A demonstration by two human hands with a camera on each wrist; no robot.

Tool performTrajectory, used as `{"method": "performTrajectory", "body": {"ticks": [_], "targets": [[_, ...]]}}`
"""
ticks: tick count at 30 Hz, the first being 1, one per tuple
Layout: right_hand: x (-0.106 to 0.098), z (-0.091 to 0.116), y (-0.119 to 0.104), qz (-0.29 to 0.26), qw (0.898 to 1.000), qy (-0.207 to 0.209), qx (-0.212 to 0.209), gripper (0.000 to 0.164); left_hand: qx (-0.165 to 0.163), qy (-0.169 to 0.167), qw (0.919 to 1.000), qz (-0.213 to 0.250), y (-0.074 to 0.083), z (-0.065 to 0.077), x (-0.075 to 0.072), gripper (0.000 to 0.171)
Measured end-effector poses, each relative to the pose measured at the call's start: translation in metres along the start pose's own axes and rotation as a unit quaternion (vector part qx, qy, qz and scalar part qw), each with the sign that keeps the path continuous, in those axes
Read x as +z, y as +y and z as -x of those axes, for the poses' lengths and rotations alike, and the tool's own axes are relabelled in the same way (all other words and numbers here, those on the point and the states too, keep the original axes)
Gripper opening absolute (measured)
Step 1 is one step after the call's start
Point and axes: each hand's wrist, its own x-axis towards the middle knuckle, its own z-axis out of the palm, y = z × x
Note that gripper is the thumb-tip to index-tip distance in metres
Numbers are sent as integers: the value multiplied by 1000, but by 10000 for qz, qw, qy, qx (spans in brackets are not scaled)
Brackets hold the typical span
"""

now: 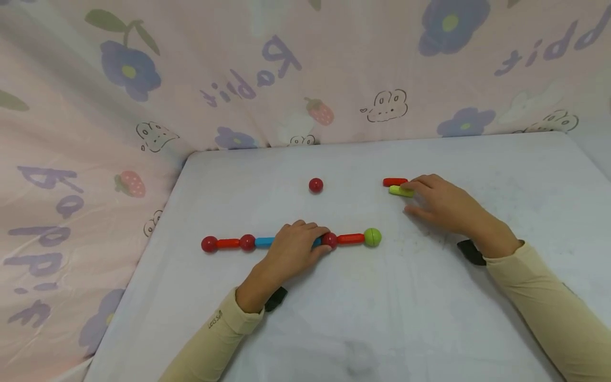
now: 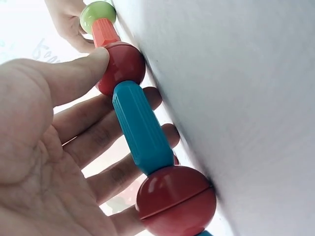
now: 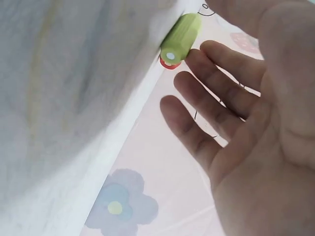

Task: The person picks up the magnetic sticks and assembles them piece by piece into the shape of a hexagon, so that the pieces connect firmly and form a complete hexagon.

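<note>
A straight chain of balls and ribbed rods, like a magnetic building set, lies across the white table. From left, the head view shows a red ball [image 1: 209, 244], a short red rod [image 1: 228, 243], another red ball and blue rods [image 1: 264, 242]. A red rod [image 1: 350, 239] and a green ball [image 1: 373, 237] form its right end. My left hand [image 1: 294, 249] covers the middle, thumb and fingers pinching a red ball [image 2: 122, 68] beside a blue rod [image 2: 141, 125]. Farther right, my right hand [image 1: 448, 206] reaches to a green rod [image 1: 400, 191], index fingertip at its end, fingers loosely bent.
One loose red ball [image 1: 316, 185] sits behind the chain. A red rod [image 1: 395, 182] lies just behind the green one. Beyond the table's back and left edges hangs a pink printed curtain [image 1: 334, 63].
</note>
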Motion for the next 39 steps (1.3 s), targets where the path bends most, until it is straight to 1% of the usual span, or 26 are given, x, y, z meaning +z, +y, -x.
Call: {"method": "performTrajectory", "body": {"ticks": [7, 12, 16, 20, 30, 34, 39], "targets": [[5, -1, 1, 14, 9999, 98, -83, 37, 2, -27, 10000, 6, -1, -1, 1, 41], [5, -2, 1, 97, 9999, 103, 50, 34, -17, -49, 10000, -21, -1, -2, 1, 41], [5, -2, 1, 84, 9999, 32, 116, 35, -15, -63, 10000, -25, -1, -2, 1, 41], [3, -2, 0, 105, 9999, -80, 40, 35, -18, -75, 10000, -16, -1, -2, 1, 41], [2, -2, -1, -7, 10000, -20, -4, 32, 73, 15, 10000, -41, -2, -2, 1, 41], [3, -1, -2, -71, 10000, -44, 49, 31, 74, 37, 10000, -23, -3, -2, 1, 41], [2, -1, -2, -151, 9996, -111, 229, 31, 30, 4, 10000, 75, -3, -1, 0, 41]]}}
